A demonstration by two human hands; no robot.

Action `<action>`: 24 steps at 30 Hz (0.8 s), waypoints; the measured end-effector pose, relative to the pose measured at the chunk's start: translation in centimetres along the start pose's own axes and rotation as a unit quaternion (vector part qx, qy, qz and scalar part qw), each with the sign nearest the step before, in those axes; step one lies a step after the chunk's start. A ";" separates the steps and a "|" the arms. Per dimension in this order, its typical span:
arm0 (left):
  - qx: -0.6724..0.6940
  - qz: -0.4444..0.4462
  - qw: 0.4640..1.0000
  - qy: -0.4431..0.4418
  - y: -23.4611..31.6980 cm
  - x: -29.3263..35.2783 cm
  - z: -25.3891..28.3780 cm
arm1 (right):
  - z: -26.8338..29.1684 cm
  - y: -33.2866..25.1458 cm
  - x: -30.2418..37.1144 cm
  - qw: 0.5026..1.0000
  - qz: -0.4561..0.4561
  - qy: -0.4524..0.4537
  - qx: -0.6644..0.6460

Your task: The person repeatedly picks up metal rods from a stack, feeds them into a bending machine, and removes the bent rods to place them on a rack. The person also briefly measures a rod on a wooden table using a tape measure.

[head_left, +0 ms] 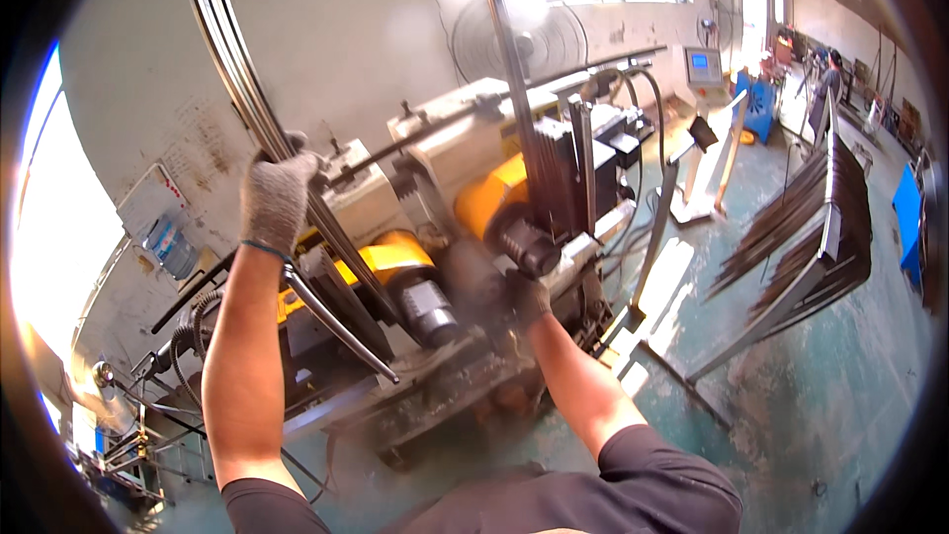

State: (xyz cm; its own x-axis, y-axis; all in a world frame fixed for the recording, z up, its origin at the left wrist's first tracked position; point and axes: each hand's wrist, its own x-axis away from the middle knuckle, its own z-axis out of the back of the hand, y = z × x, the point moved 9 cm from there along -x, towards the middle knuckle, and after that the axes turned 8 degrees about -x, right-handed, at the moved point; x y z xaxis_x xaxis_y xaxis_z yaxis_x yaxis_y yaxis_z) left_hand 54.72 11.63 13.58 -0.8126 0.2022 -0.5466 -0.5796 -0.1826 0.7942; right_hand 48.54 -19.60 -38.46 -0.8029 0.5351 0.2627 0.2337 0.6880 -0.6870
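Note:
My left hand [273, 200], in a grey knitted glove, is closed round long shiny metal bars [235, 64]. The bars slant from the upper left down to the front of a machine. My right hand [522, 295] is low at the machine's front, beside a dark ridged cylinder [530, 243]. Motion smears its gloved fingers, so what they touch cannot be made out. Between my arms are a yellow curved guard [393, 259] and a silver ridged cylinder [429, 311]. A curved metal lever [336, 324] reaches down by my left wrist.
Another upright metal bar [509, 49] stands at the machine, with a fan [524, 40] behind. On the right, a rack [825, 237] carries many dark strips. A control box [704, 67] with a lit screen stands farther back. One person [828, 89] is in the far distance.

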 end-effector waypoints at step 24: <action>-0.387 -0.312 0.867 -0.026 9.1 14.1 1.4 | 3.4 -6.9 13.5 0.982 0.125 0.080 -0.115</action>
State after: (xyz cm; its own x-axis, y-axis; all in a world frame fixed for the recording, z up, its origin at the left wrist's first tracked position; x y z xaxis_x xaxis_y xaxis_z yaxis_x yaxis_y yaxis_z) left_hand 38.09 14.13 13.47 -0.3331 0.5343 -0.7769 -0.7893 -0.6087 -0.0802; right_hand 34.23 -18.80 -32.45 -0.6128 0.7589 0.2203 0.5451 0.6078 -0.5774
